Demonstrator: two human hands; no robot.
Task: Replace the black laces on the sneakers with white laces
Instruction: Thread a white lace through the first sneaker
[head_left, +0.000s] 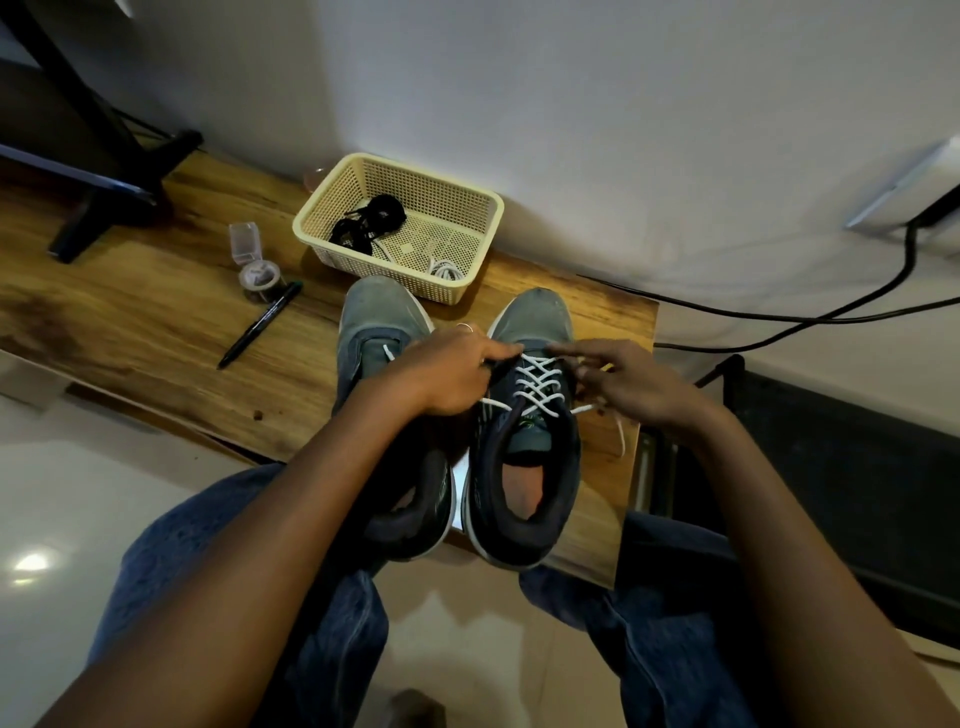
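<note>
Two grey-and-navy sneakers stand side by side on the wooden table, toes toward the wall. The right sneaker (524, 457) carries a white lace (537, 384) crossed through several eyelet rows, its ends trailing off both sides. My left hand (447, 371) reaches across the left sneaker (382, 322) and pinches the lace at the right sneaker's left eyelets. My right hand (623, 379) pinches the lace on the shoe's right side. A short white lace end shows on the left sneaker; my arm hides most of that shoe. Black laces (366, 223) lie in the basket.
A cream plastic basket (483, 208) stands against the wall, also holding a coiled white lace (444, 270). A black pen (260, 325) and a small clear jar (260, 278) lie to the left. A monitor stand (104, 156) is far left. Cables run off to the right.
</note>
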